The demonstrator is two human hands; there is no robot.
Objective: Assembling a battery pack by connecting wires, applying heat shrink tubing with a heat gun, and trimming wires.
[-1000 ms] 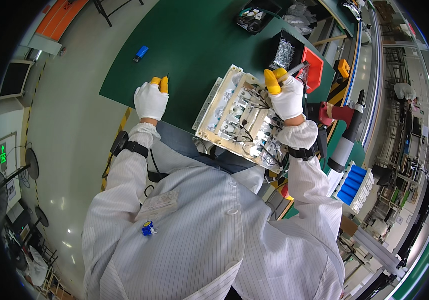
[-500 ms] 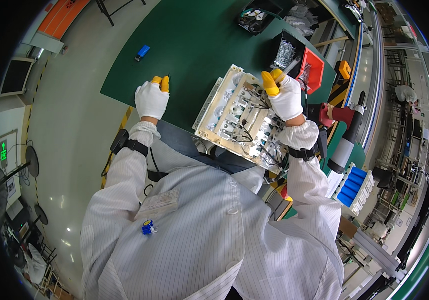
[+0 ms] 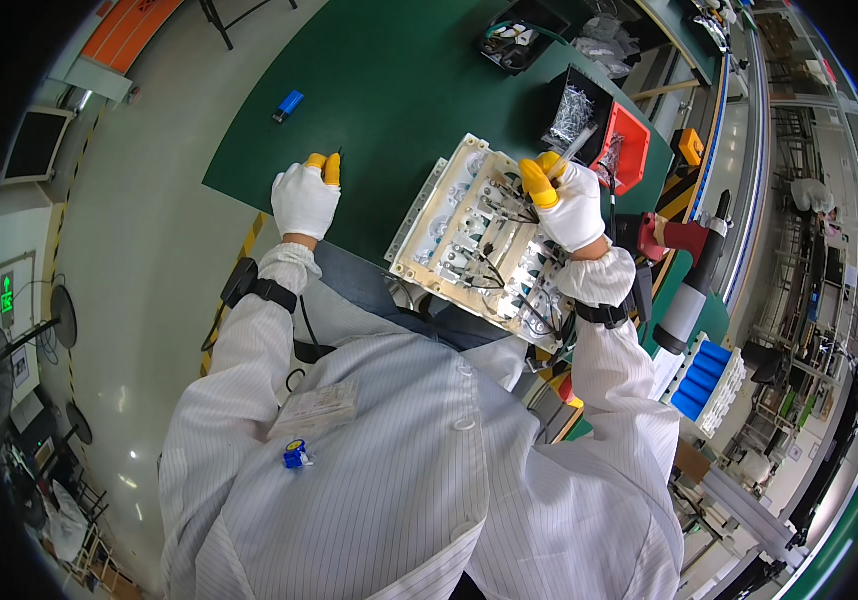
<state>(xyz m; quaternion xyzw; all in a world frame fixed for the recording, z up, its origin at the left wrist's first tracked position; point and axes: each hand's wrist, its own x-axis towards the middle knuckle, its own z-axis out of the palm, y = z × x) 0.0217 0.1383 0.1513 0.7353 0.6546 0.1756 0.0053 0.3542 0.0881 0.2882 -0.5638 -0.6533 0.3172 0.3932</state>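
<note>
My right hand [image 3: 572, 208], in a white glove with yellow fingertips, is closed round a slim pen-like tool with a translucent handle [image 3: 579, 144]. The handle points up and right; its lower end is hidden by the fingers. Below that hand lies a cream plastic battery module frame [image 3: 419, 262] with metal tabs and thin black wires [image 3: 490, 268]. It sits tilted at the table's near edge. My left hand [image 3: 305, 202], gloved alike, rests closed on the green table [image 3: 379, 110], left of the frame. A small dark tip shows at its fingertips; what it belongs to is unclear.
Beyond the frame stand a black bin of metal screws [image 3: 571, 110], a red bin [image 3: 629, 140] and another black bin [image 3: 516, 45]. A blue block-like object [image 3: 288, 106] lies at the far left. At right are a red-grey power tool [image 3: 691, 285] and blue cylinders in a white holder [image 3: 704, 378].
My right hand has shifted slightly left and down over the frame, and the tool's handle has moved with it. My left hand stays in place.
</note>
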